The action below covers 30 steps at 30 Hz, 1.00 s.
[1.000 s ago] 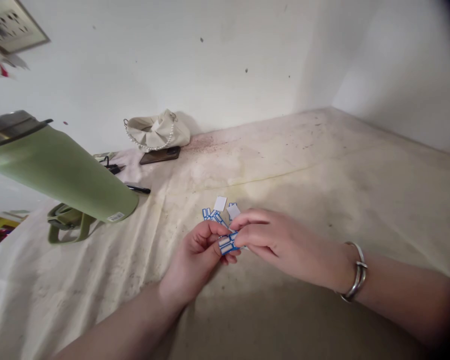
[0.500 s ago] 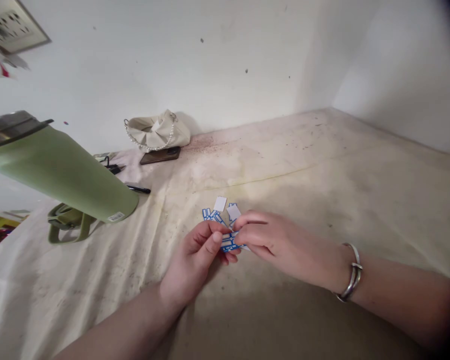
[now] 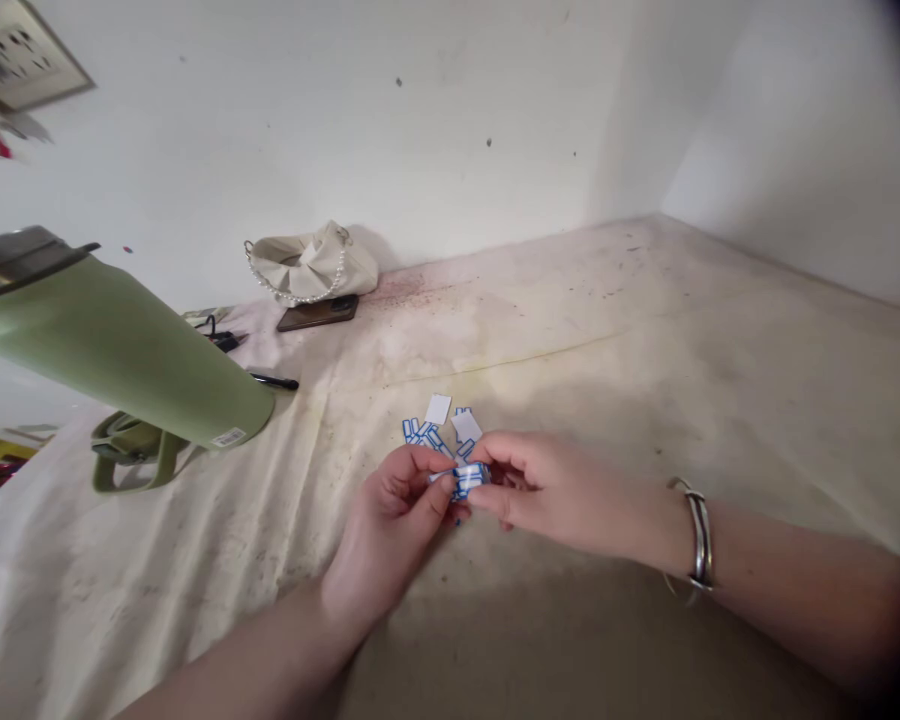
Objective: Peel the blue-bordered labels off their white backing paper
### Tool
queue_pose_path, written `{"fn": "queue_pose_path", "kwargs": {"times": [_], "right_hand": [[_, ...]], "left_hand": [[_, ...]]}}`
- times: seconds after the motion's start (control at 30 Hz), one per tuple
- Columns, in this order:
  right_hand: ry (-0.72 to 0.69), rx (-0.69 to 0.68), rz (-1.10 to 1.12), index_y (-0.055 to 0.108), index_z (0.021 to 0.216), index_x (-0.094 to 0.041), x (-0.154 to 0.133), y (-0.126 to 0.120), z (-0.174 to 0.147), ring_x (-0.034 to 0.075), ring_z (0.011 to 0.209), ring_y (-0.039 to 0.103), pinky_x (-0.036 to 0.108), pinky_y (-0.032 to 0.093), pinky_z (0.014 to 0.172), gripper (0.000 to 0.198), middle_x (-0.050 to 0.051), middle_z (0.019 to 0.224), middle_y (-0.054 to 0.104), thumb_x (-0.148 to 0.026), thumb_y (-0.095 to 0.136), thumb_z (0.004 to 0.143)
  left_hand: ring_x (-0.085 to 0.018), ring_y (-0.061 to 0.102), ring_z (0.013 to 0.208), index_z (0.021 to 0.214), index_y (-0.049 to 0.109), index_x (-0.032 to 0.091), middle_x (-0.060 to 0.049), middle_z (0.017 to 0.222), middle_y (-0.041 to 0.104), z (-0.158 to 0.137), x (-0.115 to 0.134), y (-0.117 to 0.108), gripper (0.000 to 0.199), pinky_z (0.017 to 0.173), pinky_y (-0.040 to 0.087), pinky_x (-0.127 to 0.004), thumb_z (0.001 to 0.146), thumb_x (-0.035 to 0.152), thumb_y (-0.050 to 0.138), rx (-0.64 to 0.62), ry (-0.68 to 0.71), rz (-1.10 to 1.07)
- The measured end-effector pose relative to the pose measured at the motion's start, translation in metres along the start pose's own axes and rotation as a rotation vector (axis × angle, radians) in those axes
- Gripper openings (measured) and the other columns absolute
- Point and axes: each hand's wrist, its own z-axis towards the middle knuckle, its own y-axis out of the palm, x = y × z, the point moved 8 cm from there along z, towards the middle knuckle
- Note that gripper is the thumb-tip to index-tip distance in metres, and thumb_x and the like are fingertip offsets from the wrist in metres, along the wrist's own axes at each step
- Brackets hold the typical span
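Fingers on the left hand (image 3: pixel 379 520) are drawn into a pinch: thumb and index nearly together on the left end of a small blue-and-white piece (image 3: pixel 469 481), other fingers curled below. Loose blue-outlined pieces (image 3: pixel 426 434) lie on the cloth (image 3: pixel 570 340) just beyond the fingertips, a plain white piece (image 3: pixel 439 409) behind them and a second white piece (image 3: pixel 466 427) to the right of that. Held piece sits between both hands, apparently raised over the cloth.

Handling, judged by look: very light, thin, card- or film-like, probably bends easily and creases if squeezed mid-face. Glare on it suggests a slick surface, so a light, dry grip suits. Best hold is at opposite ends, thumb against index, middle left free.

Right hand (image 3: pixel 551 490), bracelet (image 3: pixel 701 540) at the wrist, has the right end: thumb on the near edge, index on the far edge, spread about as wide as the piece. Remaining right fingers tuck under; contact there, can't tell. Number of layers in the grip also unclear.
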Motion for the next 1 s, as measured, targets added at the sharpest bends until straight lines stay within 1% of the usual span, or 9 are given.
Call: {"fn": "queue_pose_path", "kwargs": {"times": [0.13, 0.3, 0.4, 0.5, 0.57, 0.63, 0.7, 0.83, 1.0], "right_hand": [[0.07, 0.013, -0.02, 0.058, 0.08, -0.019, 0.006, 0.001, 0.001, 0.009, 0.054, 0.053, 0.019, 0.036, 0.048, 0.014, -0.002, 0.063, 0.061, -0.027, 0.047, 0.085], [0.053, 0.013, -0.021, 0.057, 0.08, -0.019, 0.004, 0.001, 0.0, 0.009, 0.055, 0.054, 0.02, 0.037, 0.049, 0.015, -0.002, 0.063, 0.061, -0.027, 0.047, 0.085], [-0.005, 0.06, -0.029, 0.055, 0.076, -0.018, 0.0, -0.006, 0.001, 0.01, 0.056, 0.053, 0.02, 0.037, 0.05, 0.023, -0.002, 0.063, 0.059, -0.029, 0.04, 0.089], [-0.049, 0.2, -0.205, 0.054, 0.075, -0.018, 0.0, -0.019, 0.002, 0.01, 0.055, 0.05, 0.022, 0.034, 0.05, 0.024, -0.001, 0.064, 0.057, -0.028, 0.039, 0.09], [-0.061, 0.232, -0.383, 0.056, 0.077, -0.018, 0.002, -0.02, 0.001, 0.012, 0.058, 0.05, 0.023, 0.033, 0.051, 0.016, 0.0, 0.07, 0.058, -0.028, 0.047, 0.086], [-0.084, 0.205, -0.513, 0.057, 0.082, -0.018, 0.004, -0.015, 0.0, 0.015, 0.066, 0.053, 0.025, 0.035, 0.055, 0.01, 0.003, 0.08, 0.059, -0.027, 0.058, 0.078], [-0.1, 0.161, -0.576, 0.057, 0.083, -0.017, 0.005, -0.008, -0.002, 0.016, 0.071, 0.054, 0.026, 0.036, 0.058, 0.014, 0.005, 0.087, 0.059, -0.023, 0.064, 0.073], [-0.079, 0.104, -0.594, 0.055, 0.073, -0.017, 0.006, -0.002, -0.002, 0.014, 0.065, 0.052, 0.025, 0.035, 0.057, 0.007, 0.002, 0.079, 0.058, -0.017, 0.061, 0.074], [-0.111, 0.097, -0.568, 0.052, 0.067, -0.017, 0.003, 0.0, 0.001, 0.012, 0.063, 0.049, 0.024, 0.034, 0.057, 0.009, 0.001, 0.078, 0.057, -0.012, 0.058, 0.073]], "left_hand": [[-0.01, 0.06, 0.063, 0.087, 0.057, 0.016, -0.002, 0.076, 0.067, -0.001, 0.002, 0.004, 0.015, 0.061, 0.046, -0.022, 0.078, 0.027, 0.064, -0.037, -0.009, 0.029], [-0.011, 0.06, 0.062, 0.082, 0.057, 0.016, -0.002, 0.073, 0.067, -0.001, -0.001, 0.002, 0.015, 0.06, 0.046, -0.023, 0.077, 0.028, 0.065, -0.023, -0.038, 0.015], [-0.012, 0.06, 0.06, 0.08, 0.057, 0.016, -0.002, 0.071, 0.067, 0.001, -0.002, -0.003, 0.013, 0.06, 0.047, -0.024, 0.077, 0.027, 0.065, 0.029, -0.034, -0.023], [-0.011, 0.059, 0.059, 0.081, 0.057, 0.018, -0.001, 0.069, 0.067, 0.002, -0.001, -0.011, 0.01, 0.058, 0.047, -0.023, 0.079, 0.025, 0.063, 0.121, -0.008, -0.104], [-0.01, 0.059, 0.059, 0.082, 0.056, 0.018, 0.0, 0.069, 0.067, 0.001, -0.001, -0.015, 0.009, 0.058, 0.048, -0.022, 0.08, 0.024, 0.062, 0.18, -0.003, -0.133], [-0.01, 0.06, 0.059, 0.084, 0.056, 0.018, 0.0, 0.07, 0.068, 0.001, -0.002, -0.017, 0.009, 0.058, 0.048, -0.021, 0.08, 0.023, 0.062, 0.203, -0.007, -0.144], [-0.009, 0.06, 0.059, 0.085, 0.056, 0.018, 0.0, 0.07, 0.067, 0.002, -0.002, -0.017, 0.01, 0.059, 0.049, -0.021, 0.08, 0.023, 0.062, 0.197, -0.007, -0.147], [-0.009, 0.059, 0.059, 0.083, 0.056, 0.018, 0.0, 0.069, 0.067, 0.003, -0.002, -0.016, 0.008, 0.058, 0.048, -0.02, 0.081, 0.024, 0.061, 0.173, -0.004, -0.131], [-0.01, 0.059, 0.058, 0.081, 0.056, 0.017, -0.001, 0.066, 0.067, 0.003, -0.002, -0.014, 0.01, 0.057, 0.047, -0.021, 0.079, 0.025, 0.062, 0.166, -0.022, -0.111]]}}
